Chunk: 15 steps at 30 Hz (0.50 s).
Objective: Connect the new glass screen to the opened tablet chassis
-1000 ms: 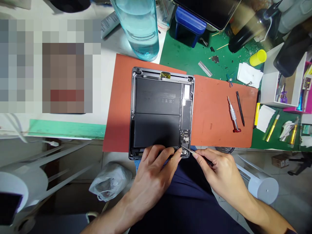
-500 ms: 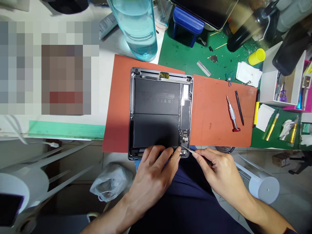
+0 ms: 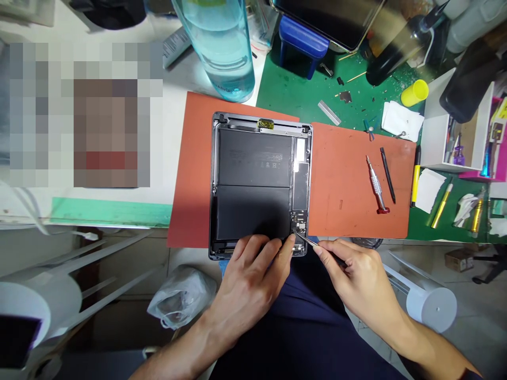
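Note:
An opened tablet (image 3: 253,158) lies on an orange mat, its two black battery panels showing and a strip of circuit board (image 3: 300,221) down its right side. My left hand (image 3: 253,285) is closed over the tablet's near edge, fingers bent and close together; its thumb is hidden. The index fingertip presses beside the lower end of the board. In my right hand (image 3: 354,274), thumb and fingers pinch slim metal tweezers (image 3: 308,240). Their tip touches or nearly touches the board just right of my left index finger; the exact contact is too small to tell.
A screwdriver (image 3: 376,182) and a black pry stick (image 3: 388,174) lie on the right orange mat (image 3: 344,158). Behind the tablet stand a large blue bottle (image 3: 225,58) and a blue stand (image 3: 303,39). A white box (image 3: 433,129) holds tools at the right.
The view has shifted very slightly. Both hands, the tablet and the tweezers stay almost where they were; the tweezers' tip has moved only marginally.

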Each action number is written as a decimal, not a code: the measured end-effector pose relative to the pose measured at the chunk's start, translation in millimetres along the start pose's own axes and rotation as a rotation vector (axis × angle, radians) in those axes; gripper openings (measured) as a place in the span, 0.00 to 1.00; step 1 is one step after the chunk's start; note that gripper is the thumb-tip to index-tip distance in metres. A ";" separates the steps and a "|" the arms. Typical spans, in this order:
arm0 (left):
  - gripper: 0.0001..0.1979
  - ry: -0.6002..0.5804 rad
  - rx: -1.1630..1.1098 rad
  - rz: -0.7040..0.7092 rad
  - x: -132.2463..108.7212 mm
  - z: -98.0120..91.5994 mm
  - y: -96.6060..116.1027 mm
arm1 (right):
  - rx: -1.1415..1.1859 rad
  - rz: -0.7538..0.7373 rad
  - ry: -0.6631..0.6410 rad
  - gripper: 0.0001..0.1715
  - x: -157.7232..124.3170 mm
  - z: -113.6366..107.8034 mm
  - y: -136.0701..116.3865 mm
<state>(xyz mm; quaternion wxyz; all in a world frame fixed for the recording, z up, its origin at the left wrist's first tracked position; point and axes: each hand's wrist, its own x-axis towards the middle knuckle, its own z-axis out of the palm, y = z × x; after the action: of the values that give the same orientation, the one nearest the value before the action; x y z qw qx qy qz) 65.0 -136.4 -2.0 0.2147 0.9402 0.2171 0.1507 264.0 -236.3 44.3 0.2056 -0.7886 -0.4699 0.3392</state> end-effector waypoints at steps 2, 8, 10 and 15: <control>0.26 0.016 0.001 -0.003 0.7 0.7 0.2 | 0.001 -0.005 0.008 0.15 -0.4 -0.1 0.5; 0.23 0.023 0.006 0.008 4.0 0.0 0.2 | -0.003 -0.009 0.025 0.15 -2.0 -1.9 1.1; 0.23 0.024 0.002 0.008 3.7 0.2 -0.1 | -0.007 -0.009 0.023 0.15 -2.6 -1.7 1.5; 0.25 0.024 -0.004 -0.001 2.0 2.3 -0.5 | -0.028 -0.020 0.026 0.15 -3.0 -0.1 1.4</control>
<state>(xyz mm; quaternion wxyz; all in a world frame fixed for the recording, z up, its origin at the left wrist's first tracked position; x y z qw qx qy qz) 67.5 -135.8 -3.9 0.2143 0.9378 0.2197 0.1621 263.9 -239.6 44.5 0.2040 -0.7909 -0.4799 0.3204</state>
